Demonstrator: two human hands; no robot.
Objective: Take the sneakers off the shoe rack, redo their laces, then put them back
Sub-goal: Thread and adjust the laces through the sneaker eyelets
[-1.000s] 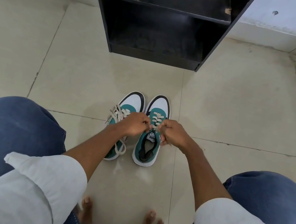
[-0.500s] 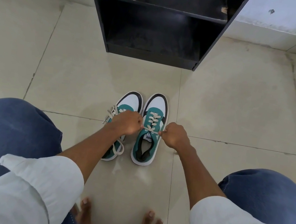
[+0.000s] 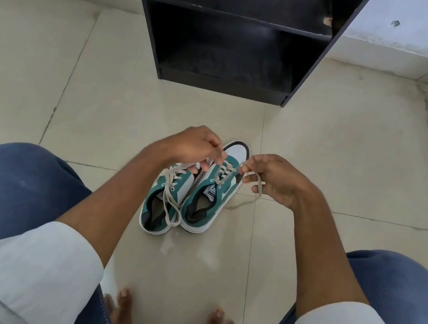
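Two teal, white and black sneakers stand side by side on the tiled floor, toes pointing to the rack. The right sneaker has its cream lace pulled up and out. My left hand pinches one lace end above its toe end. My right hand grips the other lace end, whose tail hangs down to the floor. The left sneaker lies partly under my left wrist, its loose lace trailing over the opening.
A black shoe rack with bare shelves stands against the white wall just beyond the sneakers. My knees in blue jeans flank the shoes, and my bare feet rest on the floor below them. A raised ledge runs along the right.
Both hands have lifted and moved apart, drawing the right sneaker's lace ends up and outward. The right sneaker now leans a little to the right.
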